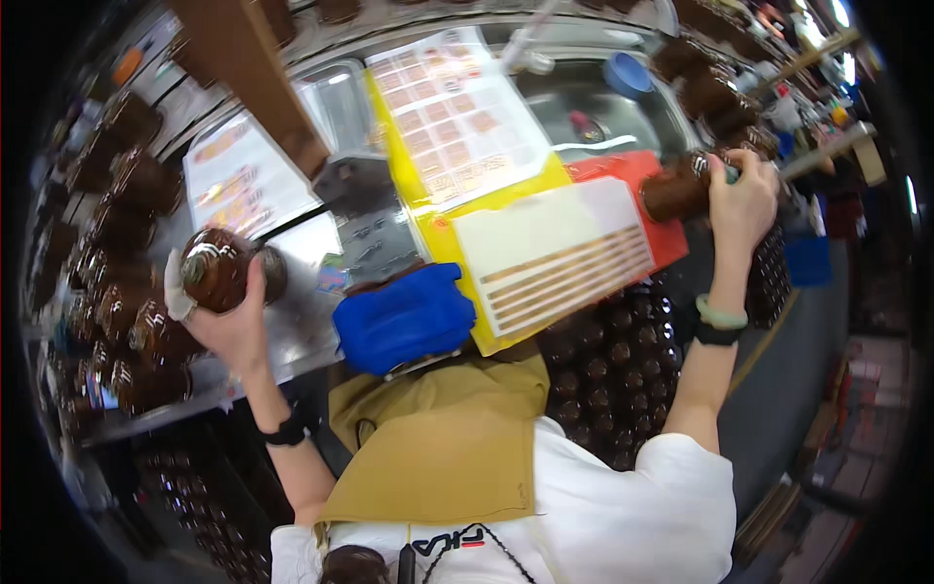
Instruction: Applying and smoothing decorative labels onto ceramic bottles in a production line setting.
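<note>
My left hand point(229, 336) is wrapped round the lower side of a round, glossy brown glazed pot point(216, 268). Something white covers a fingertip on its outer side. Just behind this pot, a second dark round piece point(273, 273) partly shows. Out to the right, my right hand point(744, 204) is closed over the end of a brown glossy pot point(676, 187) lying tilted above a red sheet point(666, 238). A small greenish patch shows under those fingers; what it is I cannot make out.
Brown pots point(136, 200) crowd the left side. In the middle lie a blue cloth bundle point(404, 316), printed sheets on a yellow board point(452, 219) and a striped white sheet point(555, 258). A wooden post point(258, 78) rises left of centre. A metal sink point(603, 107) holds a blue bowl point(628, 75).
</note>
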Available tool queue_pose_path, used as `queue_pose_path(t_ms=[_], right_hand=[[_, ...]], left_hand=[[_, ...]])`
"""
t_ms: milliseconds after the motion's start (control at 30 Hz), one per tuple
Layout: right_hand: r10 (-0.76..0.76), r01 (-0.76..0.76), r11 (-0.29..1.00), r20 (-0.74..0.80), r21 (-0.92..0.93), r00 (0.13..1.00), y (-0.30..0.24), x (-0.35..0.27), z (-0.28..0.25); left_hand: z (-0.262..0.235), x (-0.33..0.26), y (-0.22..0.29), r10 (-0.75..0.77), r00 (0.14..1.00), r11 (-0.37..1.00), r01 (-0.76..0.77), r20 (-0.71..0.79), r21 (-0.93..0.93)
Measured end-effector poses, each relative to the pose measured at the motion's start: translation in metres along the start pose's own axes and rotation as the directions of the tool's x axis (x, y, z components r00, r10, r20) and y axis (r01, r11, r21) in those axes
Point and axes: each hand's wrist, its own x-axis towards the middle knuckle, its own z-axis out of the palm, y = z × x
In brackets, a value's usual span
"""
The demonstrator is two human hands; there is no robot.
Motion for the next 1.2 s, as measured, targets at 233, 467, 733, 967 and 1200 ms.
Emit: queue_pose_path(t_ms=[233,467,733,967,1200], right_hand=[[-0.291,0.114,0.679,0.124,0.725,0.949,-0.123,-0.028,-0.044],[-0.618,0.019,0.152,0.08,0.988,0.782,-0.224,-0.077,-0.072],[-0.782,-0.571,0.057,0.392,0.819,0.485,-0.244,-0.13,-0.1],[-0.677,-0.439,0.104,0.387,0.892,0.626,-0.235,-0.142,-0.088],[-0.723,-0.543,0.135,0.457,0.829,0.518,-0.247,-0.134,-0.064]], left_hand=[[0.012,-0.01,0.001,-0.246,0.968,0.914,0.251,0.058,-0.318],[-0.01,0.002,0.041,-0.457,0.842,0.486,0.507,0.287,-0.712],[0.028,-0.029,0.083,-0.322,0.363,-0.128,0.899,0.874,-0.42],[0.06,-0.029,0.083,-0.29,0.249,-0.106,0.951,0.924,-0.29],[0.054,-0.004,0.082,-0.304,0.291,-0.026,0.949,0.907,-0.313]])
